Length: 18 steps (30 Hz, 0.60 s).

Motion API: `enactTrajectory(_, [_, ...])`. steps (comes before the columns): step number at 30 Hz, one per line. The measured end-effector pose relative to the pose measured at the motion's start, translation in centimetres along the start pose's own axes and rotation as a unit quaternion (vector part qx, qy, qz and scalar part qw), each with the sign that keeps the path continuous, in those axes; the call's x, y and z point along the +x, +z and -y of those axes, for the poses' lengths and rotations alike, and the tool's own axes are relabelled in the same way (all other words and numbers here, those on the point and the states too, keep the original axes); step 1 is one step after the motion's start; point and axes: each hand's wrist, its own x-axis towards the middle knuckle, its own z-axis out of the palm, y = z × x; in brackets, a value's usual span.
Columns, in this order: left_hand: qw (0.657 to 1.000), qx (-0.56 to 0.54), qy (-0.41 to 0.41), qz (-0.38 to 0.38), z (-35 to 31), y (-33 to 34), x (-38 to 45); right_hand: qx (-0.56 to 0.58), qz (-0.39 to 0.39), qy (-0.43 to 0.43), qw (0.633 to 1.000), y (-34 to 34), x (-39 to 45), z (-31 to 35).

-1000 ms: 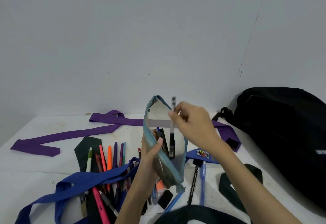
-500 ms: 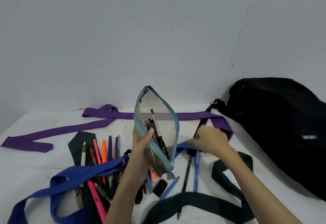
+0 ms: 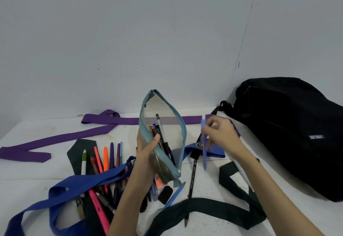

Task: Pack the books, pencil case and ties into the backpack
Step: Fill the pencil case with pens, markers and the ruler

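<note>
Head view shows your left hand [image 3: 148, 154] gripping the pencil case [image 3: 163, 143] by its near side, thumb hooked over the blue zipper edge, holding the case upright above the desk [image 3: 27, 176] with its mouth wide open. Several pens stand inside it, a black pen [image 3: 163, 139] tallest among them. Your right hand [image 3: 220, 133], just right of the case, pinches a blue pen [image 3: 204, 148] between curled fingers [image 3: 206, 129]; the pen hangs nearly vertical and is blurred.

Below that hand a black pencil [image 3: 191, 182] lies on the desk, its tip under the dark green tie [image 3: 209, 206] that loops across the near edge. A blue tie [image 3: 92, 182] drapes over the scattered pens and markers [image 3: 105, 159] left of your left wrist, and its badged end lies behind the blue pen. A purple tie [image 3: 55, 141] stretches along the back of the desk, passing behind the case. An eraser [image 3: 165, 193] and a few loose pens sit under the case.

At the right, the black backpack [image 3: 289, 133] lies on its side against the wall [image 3: 167, 40], near your right hand; whether it is unzipped you cannot tell. Bare desk shows at the far left and between the pencil and the backpack.
</note>
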Motion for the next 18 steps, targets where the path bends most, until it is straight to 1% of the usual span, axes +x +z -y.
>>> enactTrajectory(1, [1.0,0.003,0.003,-0.003,0.0,0.1,0.0,0.088,-0.045,-0.039,0.994,-0.5,-0.4,1.4])
enactTrajectory(3, [1.0,0.015,0.016,0.001,0.0,0.2,0.0,0.215,-0.115,-0.126,0.962,-1.2,-1.5,4.1])
enactTrajectory(4, [1.0,0.02,0.02,0.007,0.0,0.3,-0.1,0.249,-0.135,-0.161,0.945,-1.3,-2.2,5.3])
enactTrajectory(6, [1.0,0.02,0.018,0.013,0.0,0.4,-0.1,0.277,-0.133,-0.204,0.93,-0.8,-3.4,7.3])
enactTrajectory(8, [1.0,0.02,0.008,0.016,0.1,0.5,-0.2,0.239,-0.106,-0.216,0.941,0.4,-4.1,7.9])
enactTrajectory(9, [1.0,0.02,0.004,0.017,0.1,0.6,-0.2,0.187,-0.083,-0.212,0.956,1.0,-4.1,7.8])
enactTrajectory(11, [1.0,0.025,0.005,0.011,0.1,0.8,-0.2,0.047,-0.009,-0.173,0.984,2.0,-3.8,7.4])
enactTrajectory(12, [0.999,0.034,0.007,0.01,0.1,0.9,-0.2,0.002,0.02,-0.15,0.988,2.3,-3.7,7.1])
enactTrajectory(13, [0.999,0.042,0.007,0.004,0.0,0.9,-0.3,-0.015,0.023,-0.143,0.989,2.4,-3.6,6.8])
enactTrajectory(14, [0.999,0.043,0.01,0.001,0.0,0.8,-0.2,-0.009,-0.002,-0.149,0.989,2.4,-3.5,6.7])
enactTrajectory(16, [0.999,0.031,0.016,-0.003,-0.1,0.5,-0.1,0.028,-0.088,-0.176,0.98,2.0,-3.3,6.5])
enactTrajectory(18, [1.0,0.022,0.012,0.007,-0.3,0.1,0.0,0.018,-0.164,-0.173,0.971,1.4,-2.8,5.6])
